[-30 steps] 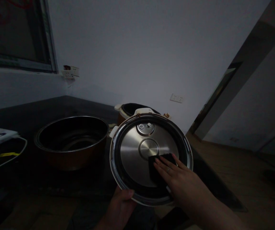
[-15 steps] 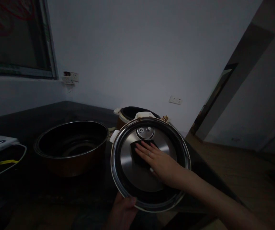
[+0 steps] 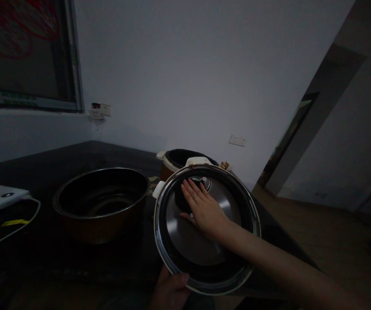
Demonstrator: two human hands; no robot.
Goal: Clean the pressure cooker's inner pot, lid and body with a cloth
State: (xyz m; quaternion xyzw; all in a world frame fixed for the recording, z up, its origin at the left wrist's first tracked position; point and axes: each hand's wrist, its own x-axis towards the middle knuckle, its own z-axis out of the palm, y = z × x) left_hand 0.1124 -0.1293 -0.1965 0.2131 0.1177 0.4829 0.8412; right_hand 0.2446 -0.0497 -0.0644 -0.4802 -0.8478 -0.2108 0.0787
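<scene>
A round pressure cooker lid (image 3: 205, 252) is tilted up with its steel inner side facing me. Its pale handles stick out at the top and left of the rim. My left hand (image 3: 172, 287) grips the bottom of the rim, thumb on the near side. Flat on the inner side, my right hand (image 3: 208, 214) presses a dark cloth (image 3: 181, 201) against the upper left of the steel, its fingers stretched over it. The cloth and hand partly cover the valve fittings (image 3: 204, 181).
A wide dark pot (image 3: 100, 224) stands left of the lid on the black countertop (image 3: 108, 150). Behind the lid is the cooker body (image 3: 168, 170). At far left lie a white device (image 3: 3, 196) with a cable and a yellow strip (image 3: 15, 222). Sockets (image 3: 237, 140) are on the wall.
My right hand has slid the cloth up and left across the lid, now partly covering the valve fittings. My left hand keeps its hold on the rim. The view has shifted slightly.
</scene>
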